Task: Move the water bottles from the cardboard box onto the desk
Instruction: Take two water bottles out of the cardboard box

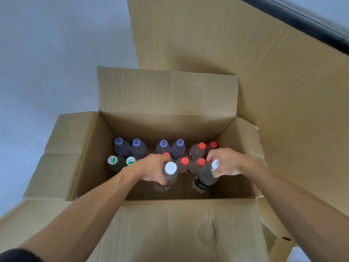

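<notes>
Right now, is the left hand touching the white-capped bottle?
Touching. The head view shows the left hand with fingers curled round the white-capped bottle just below its cap.

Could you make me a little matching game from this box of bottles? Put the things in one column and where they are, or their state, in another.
Things:
1. purple-capped bottles
2. white-capped bottle
3. green-and-white-capped bottles
4. near flap of the cardboard box

Places or states:
A. gripped by the left hand
B. folded outward toward the person
C. standing along the far wall
D. standing by the left wall

Pairs: 1-C, 2-A, 3-D, 4-B
</notes>
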Demonstrator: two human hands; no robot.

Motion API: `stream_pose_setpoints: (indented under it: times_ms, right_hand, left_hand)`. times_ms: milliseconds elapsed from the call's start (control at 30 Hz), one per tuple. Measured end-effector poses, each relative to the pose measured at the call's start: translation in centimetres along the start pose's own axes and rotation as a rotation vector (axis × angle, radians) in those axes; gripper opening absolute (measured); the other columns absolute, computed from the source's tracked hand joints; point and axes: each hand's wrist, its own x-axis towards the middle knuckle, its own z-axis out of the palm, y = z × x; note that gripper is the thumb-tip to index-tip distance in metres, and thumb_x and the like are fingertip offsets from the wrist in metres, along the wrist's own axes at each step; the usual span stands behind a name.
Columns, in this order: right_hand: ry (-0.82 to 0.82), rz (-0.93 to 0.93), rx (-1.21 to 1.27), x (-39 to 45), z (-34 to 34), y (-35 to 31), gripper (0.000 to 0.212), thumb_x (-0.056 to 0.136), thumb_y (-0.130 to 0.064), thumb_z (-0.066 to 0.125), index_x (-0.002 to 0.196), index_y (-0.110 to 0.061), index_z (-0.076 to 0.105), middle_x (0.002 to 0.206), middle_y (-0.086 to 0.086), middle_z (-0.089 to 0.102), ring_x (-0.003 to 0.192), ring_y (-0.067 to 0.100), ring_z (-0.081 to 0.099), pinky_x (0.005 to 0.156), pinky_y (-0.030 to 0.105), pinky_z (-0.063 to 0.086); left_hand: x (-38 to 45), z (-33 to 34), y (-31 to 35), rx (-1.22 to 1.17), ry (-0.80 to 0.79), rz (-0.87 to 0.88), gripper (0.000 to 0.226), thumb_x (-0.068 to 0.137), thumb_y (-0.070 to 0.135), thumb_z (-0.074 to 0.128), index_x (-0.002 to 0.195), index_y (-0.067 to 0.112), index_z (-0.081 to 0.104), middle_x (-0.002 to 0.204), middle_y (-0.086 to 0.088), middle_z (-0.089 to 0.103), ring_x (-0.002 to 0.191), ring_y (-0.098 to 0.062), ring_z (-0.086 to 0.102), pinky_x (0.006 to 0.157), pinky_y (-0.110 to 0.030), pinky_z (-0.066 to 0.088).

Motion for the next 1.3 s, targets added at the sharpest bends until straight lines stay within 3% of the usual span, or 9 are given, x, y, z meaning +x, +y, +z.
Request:
stream_pose_setpoints:
  times_ms: [133,233,333,467,633,733,867,1133,1300]
  right_hand:
    - [0.071,-0.071,0.396,-1.9,-3.5,-0.5,0.036,0.070,-0.015,0.081,0.103,-0.023,0.069,0.100,0.007,0.065,0.077,0.014,0.063,0.070,0.028,0.056]
    - [0.093,-0.133,0.813,-3.3,-5.0,-1.3,0.046,0.064,-0.012,0.076,0.109,-0.017,0.069,0.109,0.010,0.070,0.098,0.023,0.068,0.088,0.042,0.060]
    - [0.114,-0.263,1.127,-3.7,-5.4,-2.7,0.049,0.074,-0.013,0.071,0.122,-0.012,0.063,0.123,0.015,0.069,0.113,0.029,0.066,0.097,0.049,0.054]
    - [0.197,-0.324,1.402,-3.8,-5.4,-4.9,0.033,0.085,-0.030,0.069,0.113,-0.013,0.065,0.119,0.015,0.068,0.113,0.033,0.063,0.099,0.053,0.050]
    - [0.287,-0.302,1.614,-3.6,-5.1,-7.1,0.032,0.098,-0.046,0.055,0.104,-0.017,0.066,0.098,0.006,0.071,0.094,0.023,0.068,0.097,0.046,0.051]
    - [0.273,-0.250,1.693,-3.6,-5.1,-8.7,0.042,0.100,-0.056,0.045,0.101,-0.017,0.062,0.074,0.000,0.067,0.070,0.014,0.067,0.073,0.032,0.057]
    - [0.317,-0.096,1.694,-3.5,-5.1,-10.3,0.053,0.096,-0.064,0.046,0.105,-0.015,0.066,0.079,0.006,0.072,0.071,0.019,0.070,0.074,0.036,0.056]
    - [0.318,-0.050,1.802,-3.9,-5.2,-12.3,0.050,0.097,-0.061,0.049,0.107,-0.015,0.064,0.078,0.006,0.074,0.065,0.020,0.072,0.069,0.035,0.054]
    - [0.181,-0.248,1.711,-5.5,-5.2,-13.0,0.012,0.088,-0.024,0.063,0.092,-0.014,0.058,0.085,0.005,0.063,0.069,0.017,0.064,0.071,0.033,0.053]
  left_hand:
    - [-2.0,-3.6,1.8,-0.213,0.086,0.063,0.043,0.061,0.028,0.077,0.097,0.015,0.057,0.093,0.002,0.065,0.082,-0.012,0.060,0.074,-0.034,0.049]
    - [-3.6,-6.2,2.9,-0.450,0.120,0.126,0.037,0.072,0.020,0.079,0.106,0.021,0.065,0.100,0.007,0.072,0.090,-0.003,0.067,0.083,-0.028,0.054]
    - [-5.1,-8.3,3.9,-0.632,0.174,0.152,0.038,0.079,0.033,0.079,0.115,0.026,0.068,0.110,0.008,0.074,0.102,-0.010,0.070,0.093,-0.033,0.055]
    - [-6.3,-9.6,4.8,-0.843,0.280,0.166,0.033,0.085,0.043,0.072,0.115,0.031,0.067,0.108,0.006,0.076,0.100,-0.012,0.072,0.091,-0.040,0.056]
    - [-6.9,-9.9,5.3,-1.102,0.393,0.061,0.046,0.089,0.050,0.068,0.119,0.015,0.065,0.105,-0.004,0.077,0.099,-0.022,0.074,0.094,-0.047,0.056]
    - [-7.5,-9.7,5.6,-1.196,0.405,0.025,0.050,0.089,0.056,0.066,0.113,0.013,0.069,0.100,-0.006,0.078,0.092,-0.022,0.076,0.082,-0.039,0.060]
    - [-8.0,-9.6,6.0,-1.177,0.385,-0.029,0.063,0.085,0.066,0.064,0.115,0.010,0.069,0.100,-0.009,0.078,0.095,-0.027,0.075,0.094,-0.046,0.057]
    - [-9.1,-9.8,5.9,-1.235,0.272,-0.081,0.060,0.094,0.064,0.052,0.115,0.009,0.066,0.090,-0.007,0.076,0.082,-0.021,0.073,0.084,-0.038,0.059]
    - [-9.7,-9.9,5.1,-1.318,0.234,-0.076,0.056,0.092,0.059,0.059,0.114,0.008,0.066,0.088,-0.008,0.074,0.077,-0.021,0.071,0.078,-0.036,0.059]
